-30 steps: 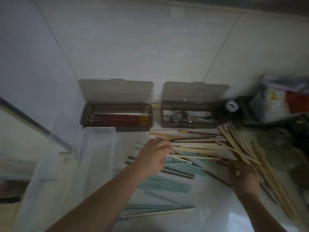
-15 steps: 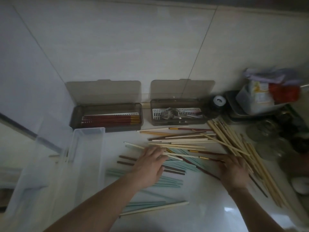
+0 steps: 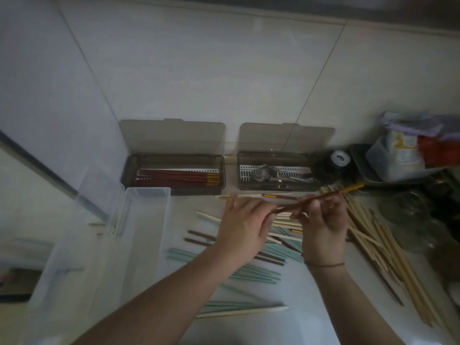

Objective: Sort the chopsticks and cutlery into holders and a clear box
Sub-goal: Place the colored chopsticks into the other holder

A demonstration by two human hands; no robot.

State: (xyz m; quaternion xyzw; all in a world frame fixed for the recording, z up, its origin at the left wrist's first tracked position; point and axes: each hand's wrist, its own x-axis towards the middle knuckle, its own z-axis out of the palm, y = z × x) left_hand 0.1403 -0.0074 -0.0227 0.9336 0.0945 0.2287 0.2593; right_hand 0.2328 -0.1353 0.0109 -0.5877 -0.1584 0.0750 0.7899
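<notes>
Both hands, left (image 3: 245, 226) and right (image 3: 323, 224), pinch a red-brown chopstick (image 3: 321, 198), gold end pointing upper right; no legible writing.

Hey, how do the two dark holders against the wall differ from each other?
The left holder contains red-brown chopsticks with gold ends, lying neatly side by side. The right holder contains metal cutlery, forks among it, in a looser heap. The left holder sits just behind the clear box; the right holder sits beside a small dark jar. Both are smoky and see-through, with lids standing open against the wall and white perforated trays inside.
</notes>
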